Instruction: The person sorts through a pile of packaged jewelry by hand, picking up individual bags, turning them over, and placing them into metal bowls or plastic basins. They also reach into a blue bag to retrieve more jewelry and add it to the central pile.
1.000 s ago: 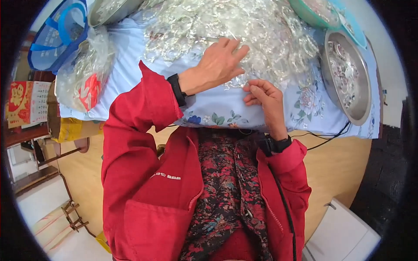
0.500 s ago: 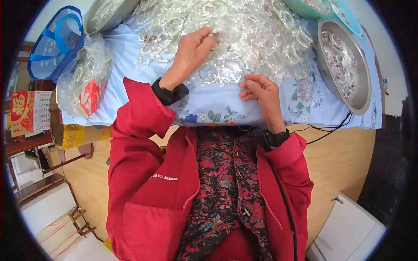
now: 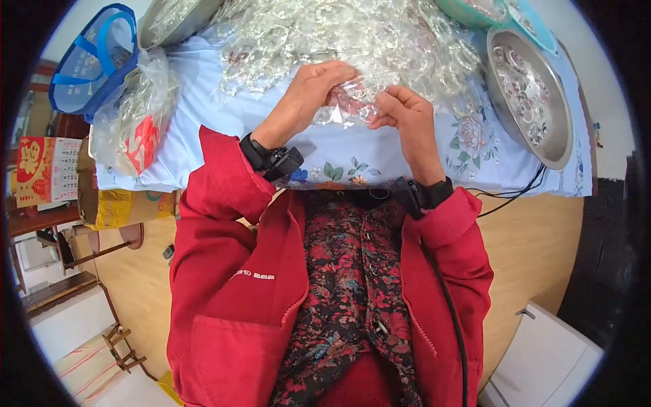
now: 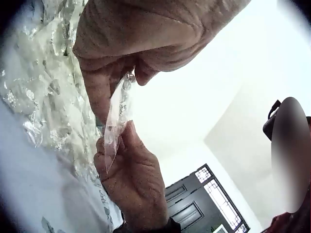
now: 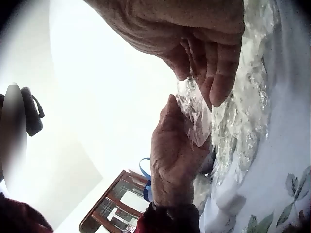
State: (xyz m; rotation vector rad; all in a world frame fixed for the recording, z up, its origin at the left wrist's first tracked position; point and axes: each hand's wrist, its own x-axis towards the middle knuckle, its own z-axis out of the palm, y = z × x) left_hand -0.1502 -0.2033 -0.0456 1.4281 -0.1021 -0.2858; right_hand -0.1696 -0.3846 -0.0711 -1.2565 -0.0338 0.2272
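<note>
A small clear plastic bag (image 3: pixel 347 105) is stretched between both hands above the front edge of a heap of similar bags (image 3: pixel 305 41). My left hand (image 3: pixel 302 98) pinches one side of it between thumb and fingers. On the opposite edge, the thumb and fingers of my right hand (image 3: pixel 412 125) also grip the plastic. In the left wrist view the bag (image 4: pixel 118 114) is seen nearly edge-on, with a small shiny piece near its top. The right wrist view shows the crinkled film (image 5: pixel 197 114) spanning from one hand to the other.
A metal basin (image 3: pixel 566 129) of small shiny pieces stands at the right, beside teal basins (image 3: pixel 468 13). At the left are another metal basin (image 3: pixel 152 30), a filled plastic bag (image 3: pixel 108 149) and a blue tote (image 3: pixel 74 88). Flowered cloth (image 3: pixel 407 166) covers the table.
My left hand reached into the heap, then came back right and toward me with a bag. The right hand rose slightly and now grips that bag too.
</note>
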